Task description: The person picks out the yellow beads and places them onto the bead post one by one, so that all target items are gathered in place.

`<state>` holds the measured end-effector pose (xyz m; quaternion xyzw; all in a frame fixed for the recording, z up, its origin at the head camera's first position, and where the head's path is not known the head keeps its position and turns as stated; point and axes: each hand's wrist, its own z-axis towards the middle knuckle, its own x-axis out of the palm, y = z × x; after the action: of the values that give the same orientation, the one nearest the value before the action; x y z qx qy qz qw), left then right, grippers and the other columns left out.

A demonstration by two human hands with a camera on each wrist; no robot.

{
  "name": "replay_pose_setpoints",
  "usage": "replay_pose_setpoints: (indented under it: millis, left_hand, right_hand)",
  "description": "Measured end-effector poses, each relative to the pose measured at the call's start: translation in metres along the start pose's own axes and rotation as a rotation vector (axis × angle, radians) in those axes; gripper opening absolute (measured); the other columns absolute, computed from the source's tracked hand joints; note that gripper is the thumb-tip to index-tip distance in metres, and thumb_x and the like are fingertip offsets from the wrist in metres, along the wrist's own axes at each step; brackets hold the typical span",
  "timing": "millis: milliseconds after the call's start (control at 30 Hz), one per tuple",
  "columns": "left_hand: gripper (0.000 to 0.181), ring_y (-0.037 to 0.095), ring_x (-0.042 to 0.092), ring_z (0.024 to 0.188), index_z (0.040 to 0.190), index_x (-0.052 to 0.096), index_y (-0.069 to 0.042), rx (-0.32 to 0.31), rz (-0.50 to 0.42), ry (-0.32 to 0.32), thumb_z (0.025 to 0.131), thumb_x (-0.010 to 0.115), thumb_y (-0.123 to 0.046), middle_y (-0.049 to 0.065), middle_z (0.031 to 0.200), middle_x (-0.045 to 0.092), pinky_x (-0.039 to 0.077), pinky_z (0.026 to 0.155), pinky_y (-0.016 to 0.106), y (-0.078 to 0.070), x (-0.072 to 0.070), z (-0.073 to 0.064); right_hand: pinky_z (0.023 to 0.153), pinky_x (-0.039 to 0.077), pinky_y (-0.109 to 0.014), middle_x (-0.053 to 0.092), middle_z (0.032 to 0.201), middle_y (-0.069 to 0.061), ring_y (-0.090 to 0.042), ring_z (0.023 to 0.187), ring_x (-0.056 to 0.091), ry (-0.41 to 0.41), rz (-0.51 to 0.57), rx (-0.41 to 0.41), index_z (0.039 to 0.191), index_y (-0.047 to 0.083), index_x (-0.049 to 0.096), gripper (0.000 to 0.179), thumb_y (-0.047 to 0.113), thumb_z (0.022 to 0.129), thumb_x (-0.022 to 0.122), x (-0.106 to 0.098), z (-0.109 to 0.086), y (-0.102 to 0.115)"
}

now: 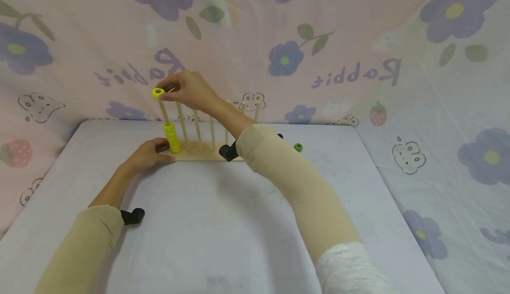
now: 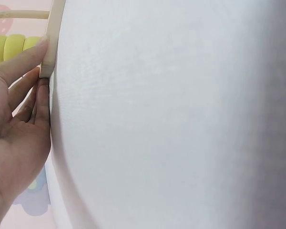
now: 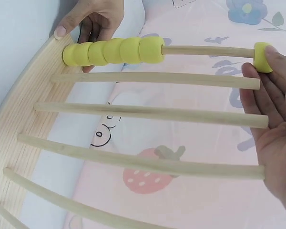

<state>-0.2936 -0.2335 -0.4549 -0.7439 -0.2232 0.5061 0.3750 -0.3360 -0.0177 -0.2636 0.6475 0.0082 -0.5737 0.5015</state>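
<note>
At the left end of a wooden bead rack, a yellow bead point(image 1: 158, 93) is on the tip of the leftmost peg point(image 3: 207, 51). My right hand point(image 1: 191, 91) pinches this bead between thumb and fingers. Lower on the same peg, several yellow beads point(image 3: 114, 50) are stacked against the wooden base point(image 3: 19, 100). My left hand point(image 1: 146, 156) grips the base's left end; in the left wrist view its thumb lies on the wood beside the beads, with the other fingers around the end. The other visible pegs point(image 3: 157, 114) are bare.
On the white table point(image 1: 191, 241), a green bead point(image 1: 298, 147) and a dark blue bead point(image 1: 280, 136) lie right of the rack. Behind it hangs a flower-patterned cloth point(image 1: 247, 32). My right forearm point(image 1: 295, 183) crosses in front of the rack's right part.
</note>
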Motion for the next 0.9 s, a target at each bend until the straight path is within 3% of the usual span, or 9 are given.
replay_pose_setpoints:
  millis: [533,900]
  left_hand:
    - [0.084,0.044,0.034,0.141,0.150,0.031,0.009,-0.009,-0.003,0.021,0.088,0.077,-0.025,0.029,0.153,0.034,0.027,0.118,0.054,-0.0064,-0.0015,-0.0005]
    - [0.082,0.044,0.036,0.140,0.148,0.035,0.009,0.000,0.006,0.002,0.087,0.079,-0.024,0.029,0.152,0.036,0.027,0.118,0.054,-0.0039,-0.0012,0.0000]
  right_hand:
    - [0.085,0.050,-0.010,0.074,0.113,0.004,-0.001,0.097,0.067,0.024,0.026,0.038,0.123,0.012,0.071,0.034,0.025,0.092,0.073,0.0000,-0.0019,-0.0022]
    - [0.085,0.049,-0.010,0.074,0.111,0.005,0.001,0.097,0.066,-0.052,0.032,-0.001,0.119,0.012,0.073,0.028,0.023,0.093,0.071,-0.0037,-0.0060,-0.0024]
